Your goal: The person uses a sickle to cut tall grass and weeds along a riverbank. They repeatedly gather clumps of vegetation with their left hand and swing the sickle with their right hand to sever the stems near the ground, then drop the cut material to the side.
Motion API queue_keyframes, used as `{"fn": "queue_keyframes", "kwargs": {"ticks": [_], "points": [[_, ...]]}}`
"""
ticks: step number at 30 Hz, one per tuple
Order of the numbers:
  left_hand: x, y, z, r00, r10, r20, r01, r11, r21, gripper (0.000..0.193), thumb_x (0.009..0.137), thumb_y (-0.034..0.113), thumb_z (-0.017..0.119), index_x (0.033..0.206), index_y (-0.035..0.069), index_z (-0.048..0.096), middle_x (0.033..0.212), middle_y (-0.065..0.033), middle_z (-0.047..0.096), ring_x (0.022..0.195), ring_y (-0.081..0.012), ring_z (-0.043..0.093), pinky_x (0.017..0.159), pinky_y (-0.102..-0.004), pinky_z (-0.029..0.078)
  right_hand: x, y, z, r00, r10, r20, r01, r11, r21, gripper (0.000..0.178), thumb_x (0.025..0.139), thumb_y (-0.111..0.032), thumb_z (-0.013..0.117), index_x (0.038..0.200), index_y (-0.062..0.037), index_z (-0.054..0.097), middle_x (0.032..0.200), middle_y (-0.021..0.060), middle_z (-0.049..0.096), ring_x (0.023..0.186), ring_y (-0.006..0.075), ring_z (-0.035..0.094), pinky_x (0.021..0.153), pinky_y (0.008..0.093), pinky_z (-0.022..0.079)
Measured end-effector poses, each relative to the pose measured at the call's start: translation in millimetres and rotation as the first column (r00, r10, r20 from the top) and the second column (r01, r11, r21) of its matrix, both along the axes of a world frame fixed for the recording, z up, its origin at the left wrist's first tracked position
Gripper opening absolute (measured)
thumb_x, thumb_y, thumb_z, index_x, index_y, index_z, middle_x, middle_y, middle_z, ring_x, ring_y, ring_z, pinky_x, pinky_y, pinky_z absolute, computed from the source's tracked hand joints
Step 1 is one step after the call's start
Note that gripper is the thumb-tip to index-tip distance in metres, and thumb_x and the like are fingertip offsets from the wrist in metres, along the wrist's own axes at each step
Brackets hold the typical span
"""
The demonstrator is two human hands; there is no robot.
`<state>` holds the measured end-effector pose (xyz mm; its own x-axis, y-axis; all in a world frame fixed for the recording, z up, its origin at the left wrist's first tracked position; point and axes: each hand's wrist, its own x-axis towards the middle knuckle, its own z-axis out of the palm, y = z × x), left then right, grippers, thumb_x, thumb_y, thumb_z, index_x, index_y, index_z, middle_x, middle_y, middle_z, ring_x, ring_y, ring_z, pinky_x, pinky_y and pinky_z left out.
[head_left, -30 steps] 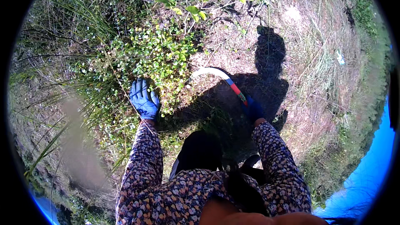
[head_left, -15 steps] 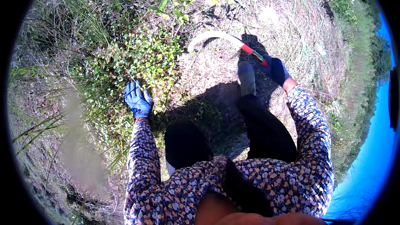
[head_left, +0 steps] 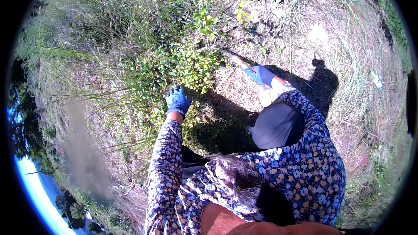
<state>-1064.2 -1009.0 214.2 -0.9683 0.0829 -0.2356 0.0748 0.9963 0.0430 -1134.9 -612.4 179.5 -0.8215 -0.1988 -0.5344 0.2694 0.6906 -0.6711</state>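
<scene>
My right hand (head_left: pixel 260 75), in a blue glove, is closed around the handle of a sickle (head_left: pixel 237 60). The handle is mostly hidden by the hand. Its blade shows nearly edge-on, reaching left and away to the right side of the low leafy plants (head_left: pixel 185 63). At the near edge of these plants is my left hand (head_left: pixel 177 101), also in a blue glove. Its fingers are curled downward, and what they hold, if anything, is hidden beneath them.
A small broad-leaved sapling (head_left: pixel 204 22) stands beyond the blade, with a yellow-leaved sprig (head_left: pixel 242 12) to its right. Tall grass (head_left: pixel 104 30) grows at the left. Dry cut grass (head_left: pixel 344 30) covers the ground at the right. My bent knee (head_left: pixel 278 126) is close below my right hand.
My right hand has swung the sickle left and away, up to the leafy plants. My left hand's fingers went from spread to curled. The view has turned, shifting the ground rightward.
</scene>
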Motion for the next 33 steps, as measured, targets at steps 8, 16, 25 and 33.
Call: {"fn": "queue_keyframes", "kwargs": {"ticks": [8, 16, 25, 33], "points": [[-67, 147, 68, 0.965, -0.236, -0.111, 0.252, 0.954, 0.164, 0.036, 0.09, 0.034, 0.057, 0.118, 0.011, 0.06, 0.127, -0.0089, 0.056, 0.124, -0.0284, 0.049, 0.099, -0.0429, 0.042, -23, -46, -30, 0.987, 0.136, -0.083, -0.14, 0.989, -0.048, 0.037, 0.089, -0.04, 0.065, 0.086, -0.003, 0.065, 0.065, 0.0158, 0.061, 0.058, 0.0267, 0.059, 0.055, 0.0447, 0.044], [-167, 151, 10, 0.947, -0.229, -0.226, 0.208, 0.972, -0.113, 0.037, 0.086, 0.017, 0.054, 0.119, 0.002, 0.059, 0.131, -0.0173, 0.054, 0.129, -0.0335, 0.044, 0.105, -0.0419, 0.039, -52, -49, -34, 0.639, 0.257, 0.725, 0.26, 0.815, -0.519, 0.05, 0.087, -0.057, 0.062, 0.09, -0.0073, 0.06, 0.06, 0.0025, 0.053, 0.043, 0.0141, 0.049, 0.038, 0.0333, 0.042], [-162, 101, 43, 0.992, -0.109, -0.059, 0.096, 0.978, -0.185, 0.031, 0.081, 0.01, 0.05, 0.11, 0.005, 0.061, 0.107, -0.011, 0.059, 0.12, -0.0316, 0.049, 0.1, -0.0433, 0.043, -31, 1, -25, 0.957, 0.242, 0.161, -0.184, 0.933, -0.31, 0.026, 0.095, -0.027, 0.056, 0.088, -0.0024, 0.059, 0.066, 0.0061, 0.055, 0.052, 0.0153, 0.05, 0.048, 0.0363, 0.038], [-128, 114, 28, 0.971, 0.199, 0.131, -0.166, 0.959, -0.231, 0.024, 0.087, 0.012, 0.047, 0.109, 0.006, 0.057, 0.092, -0.0118, 0.063, 0.089, -0.0293, 0.061, 0.07, -0.0434, 0.046, -55, -9, -71, 0.612, 0.185, 0.769, 0.51, 0.651, -0.562, 0.04, 0.098, -0.04, 0.048, 0.096, -0.0017, 0.06, 0.069, 0.0031, 0.054, 0.056, 0.0159, 0.053, 0.05, 0.0293, 0.042]]}}
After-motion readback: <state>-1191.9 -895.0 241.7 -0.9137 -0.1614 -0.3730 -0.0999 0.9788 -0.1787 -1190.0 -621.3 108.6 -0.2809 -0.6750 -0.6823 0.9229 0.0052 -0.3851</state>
